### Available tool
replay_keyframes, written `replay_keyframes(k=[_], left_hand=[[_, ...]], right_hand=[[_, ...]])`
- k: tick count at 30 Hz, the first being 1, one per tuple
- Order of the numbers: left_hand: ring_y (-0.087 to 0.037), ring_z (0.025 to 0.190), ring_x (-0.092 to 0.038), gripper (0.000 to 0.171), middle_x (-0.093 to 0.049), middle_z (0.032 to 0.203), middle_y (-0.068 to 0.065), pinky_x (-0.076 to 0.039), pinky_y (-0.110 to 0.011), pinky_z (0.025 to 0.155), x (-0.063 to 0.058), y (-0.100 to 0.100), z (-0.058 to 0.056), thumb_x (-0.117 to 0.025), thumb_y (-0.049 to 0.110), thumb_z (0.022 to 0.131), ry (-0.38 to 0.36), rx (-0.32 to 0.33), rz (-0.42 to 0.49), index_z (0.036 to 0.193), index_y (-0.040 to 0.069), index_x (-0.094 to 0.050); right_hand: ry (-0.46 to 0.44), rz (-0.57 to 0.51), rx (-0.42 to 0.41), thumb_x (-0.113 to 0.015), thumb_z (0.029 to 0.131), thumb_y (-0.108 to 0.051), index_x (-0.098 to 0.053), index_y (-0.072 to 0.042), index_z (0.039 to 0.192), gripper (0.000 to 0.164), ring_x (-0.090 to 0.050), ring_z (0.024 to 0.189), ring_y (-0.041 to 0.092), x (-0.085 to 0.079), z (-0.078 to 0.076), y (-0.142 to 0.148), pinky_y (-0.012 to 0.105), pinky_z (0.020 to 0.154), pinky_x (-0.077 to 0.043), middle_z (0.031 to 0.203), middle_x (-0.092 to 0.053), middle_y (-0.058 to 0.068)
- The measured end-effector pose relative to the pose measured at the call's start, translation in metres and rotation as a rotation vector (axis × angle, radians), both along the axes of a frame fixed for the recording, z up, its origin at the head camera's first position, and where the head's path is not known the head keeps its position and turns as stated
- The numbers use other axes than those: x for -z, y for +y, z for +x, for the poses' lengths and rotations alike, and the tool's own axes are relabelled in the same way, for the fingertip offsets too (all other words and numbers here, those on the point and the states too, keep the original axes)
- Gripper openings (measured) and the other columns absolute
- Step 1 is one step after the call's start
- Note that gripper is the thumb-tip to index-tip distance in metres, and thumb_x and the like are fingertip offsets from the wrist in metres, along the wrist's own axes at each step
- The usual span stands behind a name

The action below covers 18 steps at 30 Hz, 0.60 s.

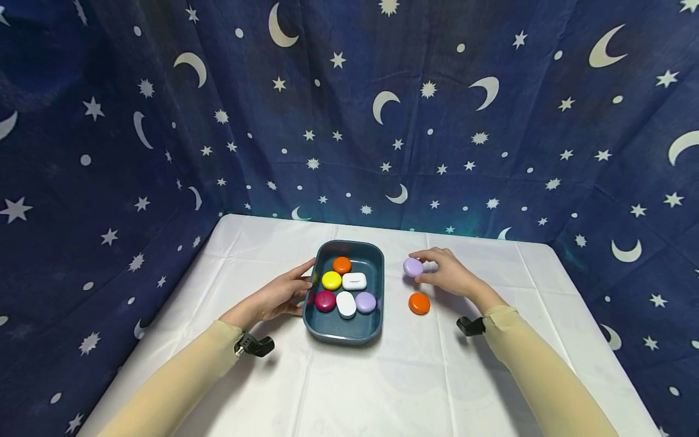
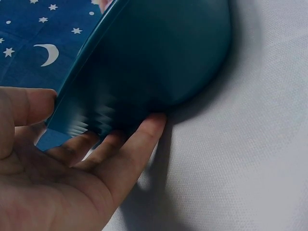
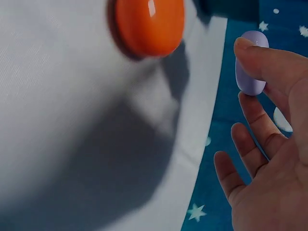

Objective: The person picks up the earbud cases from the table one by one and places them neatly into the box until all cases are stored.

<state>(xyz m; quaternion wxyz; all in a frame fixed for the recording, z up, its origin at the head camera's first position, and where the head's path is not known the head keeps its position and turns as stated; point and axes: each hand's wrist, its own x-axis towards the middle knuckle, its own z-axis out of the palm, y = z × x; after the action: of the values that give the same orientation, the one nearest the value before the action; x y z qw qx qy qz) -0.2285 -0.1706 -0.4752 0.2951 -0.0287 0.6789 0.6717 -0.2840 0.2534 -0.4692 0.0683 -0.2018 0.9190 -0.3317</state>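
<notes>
In the head view, my right hand point(image 1: 449, 272) pinches a glossy lilac disc point(image 1: 413, 267) between thumb and fingers, held above the tabletop; the right wrist view shows the disc point(image 3: 251, 62) edge-on, with the other fingers spread below. On the cloth close by lies an orange disc point(image 1: 419, 303). My left hand point(image 1: 281, 294) touches the left side of a dark teal tray point(image 1: 344, 332), its fingertips along the outer wall point(image 2: 159, 57). Inside are an orange disc point(image 1: 341, 265), a yellow disc point(image 1: 331, 280), a white rounded case point(image 1: 354, 281), a crimson disc point(image 1: 325, 301), a white oval point(image 1: 346, 304) and another lilac disc point(image 1: 365, 302).
A white cloth point(image 1: 393, 388) covers the table. Behind it and on both sides hangs a dark blue curtain point(image 1: 349, 121) patterned with moons and stars. Each wrist carries a black camera mount, one on the left point(image 1: 256, 345) and one on the right point(image 1: 471, 326).
</notes>
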Motion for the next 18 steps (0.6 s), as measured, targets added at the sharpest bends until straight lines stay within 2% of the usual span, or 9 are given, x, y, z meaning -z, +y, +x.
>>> replay_keyframes(k=[9,18], left_hand=[[-0.032,0.117,-0.058,0.064,-0.03,0.157,-0.021,-0.058,-0.046,0.079,0.001,0.0,0.0,-0.048,0.015,0.106,0.007,0.003,0.005,0.163,0.037,-0.027],[-0.031,0.117,-0.057,0.064,-0.028,0.158,-0.021,-0.059,-0.045,0.079,0.0,0.0,0.0,-0.048,0.015,0.106,0.007,0.007,-0.002,0.162,0.038,-0.027]], right_hand=[[0.018,-0.062,-0.028,-0.084,0.086,-0.021,-0.065,-0.018,0.139,0.057,-0.043,0.121,0.029,-0.019,0.007,-0.022,0.052,0.1,-0.036,0.123,-0.063,0.005],[0.048,-0.062,-0.084,-0.085,0.085,-0.021,-0.067,-0.023,0.137,0.054,-0.043,0.119,0.025,-0.029,0.011,-0.045,0.049,0.1,-0.036,0.121,-0.063,0.0]])
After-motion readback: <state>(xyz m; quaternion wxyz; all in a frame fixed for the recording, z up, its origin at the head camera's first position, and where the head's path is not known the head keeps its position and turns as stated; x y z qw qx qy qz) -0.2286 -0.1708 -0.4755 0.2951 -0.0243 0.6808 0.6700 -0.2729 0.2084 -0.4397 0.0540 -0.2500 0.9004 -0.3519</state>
